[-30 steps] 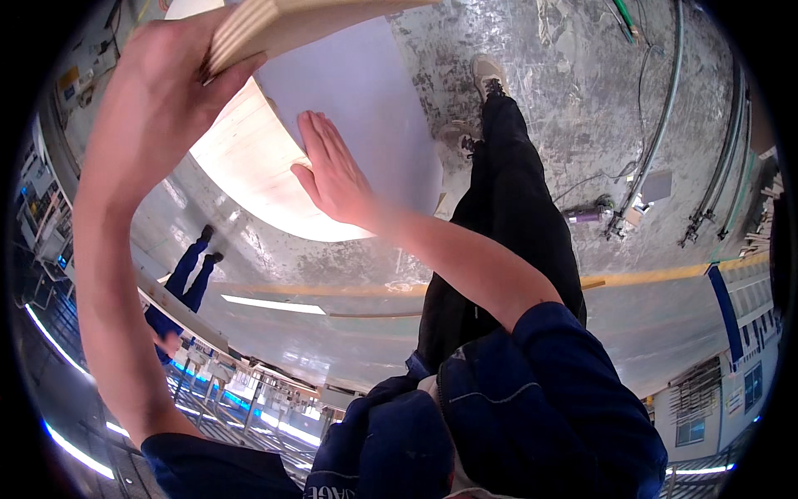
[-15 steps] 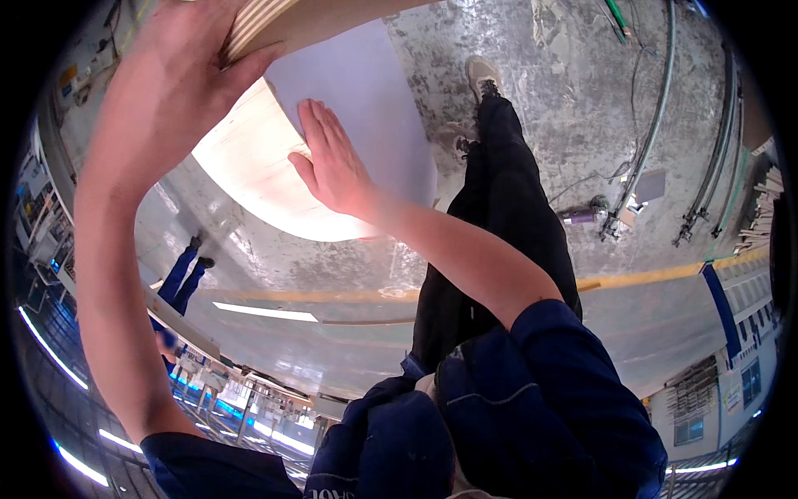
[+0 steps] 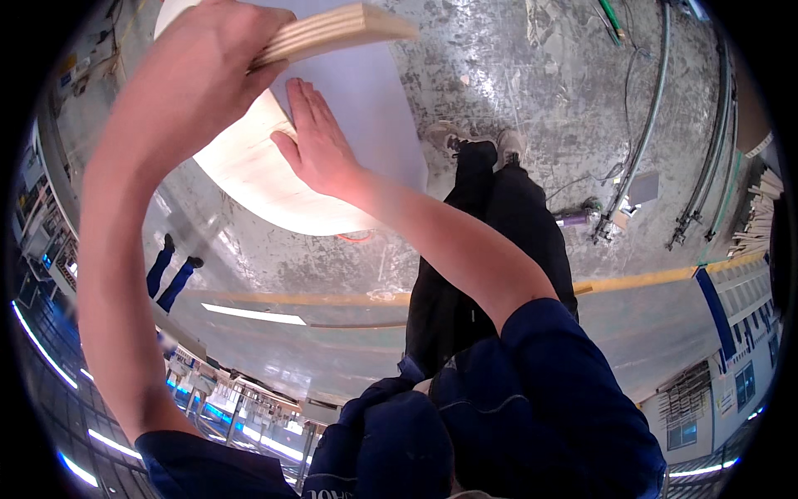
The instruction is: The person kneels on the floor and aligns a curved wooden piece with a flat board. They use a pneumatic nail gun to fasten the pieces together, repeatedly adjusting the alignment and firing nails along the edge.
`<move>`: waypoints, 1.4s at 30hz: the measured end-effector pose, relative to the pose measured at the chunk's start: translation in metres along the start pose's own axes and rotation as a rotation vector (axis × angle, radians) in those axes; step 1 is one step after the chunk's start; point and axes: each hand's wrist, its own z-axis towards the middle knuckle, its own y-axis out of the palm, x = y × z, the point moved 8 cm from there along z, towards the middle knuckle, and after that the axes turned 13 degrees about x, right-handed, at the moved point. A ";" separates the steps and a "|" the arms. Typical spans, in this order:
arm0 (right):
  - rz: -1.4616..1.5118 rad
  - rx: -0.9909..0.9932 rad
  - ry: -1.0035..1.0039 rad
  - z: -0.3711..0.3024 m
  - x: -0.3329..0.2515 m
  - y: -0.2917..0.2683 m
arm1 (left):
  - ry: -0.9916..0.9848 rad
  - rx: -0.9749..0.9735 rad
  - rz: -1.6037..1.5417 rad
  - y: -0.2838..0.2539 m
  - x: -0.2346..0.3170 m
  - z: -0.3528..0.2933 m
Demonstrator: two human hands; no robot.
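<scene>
My left hand is wrapped round the edge of a thick plywood piece, whose layered edge and end show at the top. Below it stands a large panel, with a pale, brightly lit wood face on one side and a smooth whitish face on the other. Against the whitish face, by the edge between the two, lies my right hand, its fingers stretched out and the thumb spread away. The far part of the panel is hidden behind my left hand and the plywood.
Long metal bars lie on the grey floor at right, near a purple tool and a cable. Wood strips are stacked at the far right. Another person's legs show at left. A yellow line crosses the floor behind me.
The plywood piece has come lower and its end now shows. My right hand has shifted slightly up and left. My feet have come side by side, and the other person's legs have moved.
</scene>
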 end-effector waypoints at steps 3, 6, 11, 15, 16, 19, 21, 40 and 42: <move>0.033 -0.044 0.016 -0.011 0.003 -0.010 | -0.071 0.101 -0.021 -0.014 0.002 -0.004; 0.044 -0.166 0.084 -0.046 0.014 -0.025 | -0.247 0.186 -0.070 -0.018 -0.008 -0.031; 0.051 -0.172 0.165 -0.104 0.039 -0.059 | -0.581 0.685 -0.204 -0.015 -0.008 -0.127; 0.073 -0.072 0.161 -0.118 0.039 -0.074 | -0.844 1.472 -0.624 0.032 0.003 -0.226; 0.071 -0.057 0.165 -0.121 0.037 -0.075 | -0.886 1.607 -0.709 0.054 0.003 -0.245; 0.102 -0.010 0.197 -0.128 0.035 -0.071 | -1.158 1.738 -1.046 0.154 -0.007 -0.273; 0.105 -0.021 0.196 -0.130 0.042 -0.066 | -1.097 1.624 -0.837 0.176 0.012 -0.254; 0.045 -0.074 0.052 -0.210 0.091 -0.064 | -1.164 1.375 -0.659 0.320 0.086 -0.329; 0.068 -0.021 -0.018 -0.224 0.105 -0.064 | -1.141 1.484 -0.857 0.365 0.095 -0.345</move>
